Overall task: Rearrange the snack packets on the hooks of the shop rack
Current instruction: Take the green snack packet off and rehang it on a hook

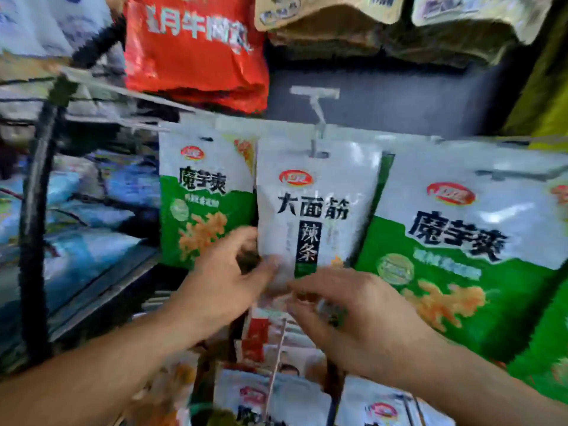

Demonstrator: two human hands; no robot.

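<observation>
A white snack packet (319, 195) with black lettering hangs from a pale plastic hook (318, 124) in the middle of the rack. My left hand (227, 287) pinches its lower left corner between thumb and fingers. My right hand (353, 305) is at the packet's bottom edge with curled fingers, and blur hides whether they grip it. A green-and-white packet (203, 204) hangs to its left. A larger green-and-white packet (467, 241) hangs to its right.
A red packet (193, 47) hangs above left and tan packets (332, 23) hang above. More red and white packets (276, 364) hang below my hands. A black rack post (33, 226) stands at left beside shelves of blue packets (92, 210).
</observation>
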